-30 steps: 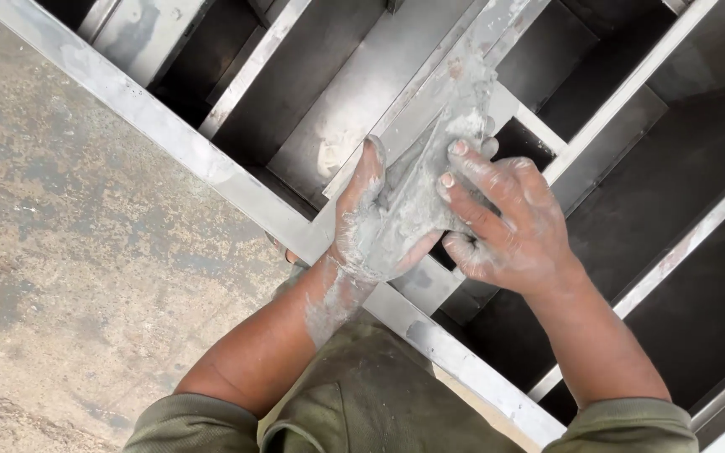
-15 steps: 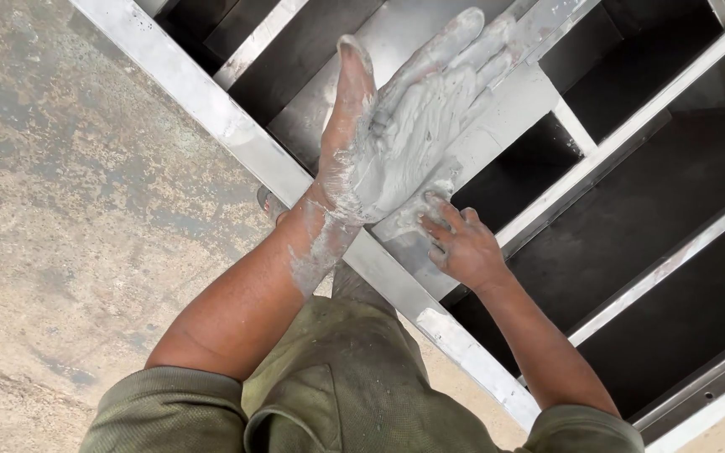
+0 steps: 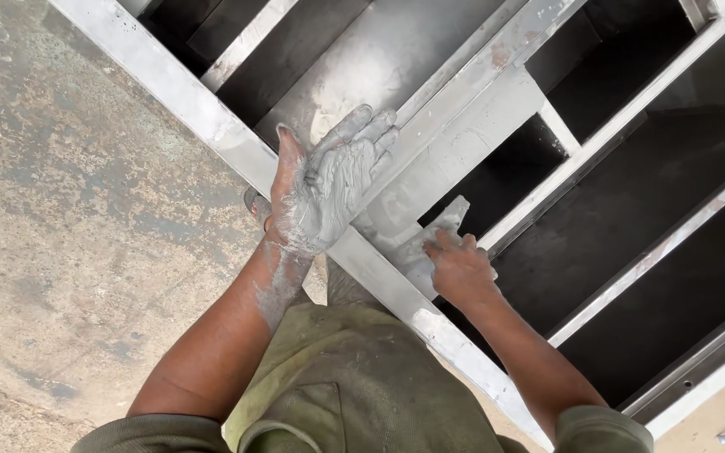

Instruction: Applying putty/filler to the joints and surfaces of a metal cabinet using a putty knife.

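Across a bare concrete floor (image 3: 69, 252), a large metal frame (image 3: 211, 117) of pale grey rails and dark hollow bays is lying, seen from above by the person working on it. The left hand (image 3: 329, 189), coated in grey paste, is resting flat and spread, fingers apart, on a sloping rail (image 3: 455, 92) of the frame, gripping nothing. The right hand (image 3: 461, 270) is pressing down, fingers curled together, on what looks like a small pale rag or wad of paste (image 3: 430, 243) at the joint where a short cross-piece meets the long front rail; the view is too smeared there to say which it is.

The front rail is running as a long diagonal from upper left to lower right, and the rail under the left hand is pointing away toward the upper right, crossing it. The left hand is lying along that second rail, fingertips toward the upper right.

Judging from this, wet paste is making the metal slick, so a leaning palm could slide off into a dark open bay (image 3: 631, 218). Rail edges look sharp and could cut the fingers. Olive-green clothing (image 3: 354, 386) is sitting close to the smeared rail and could pick up paste.
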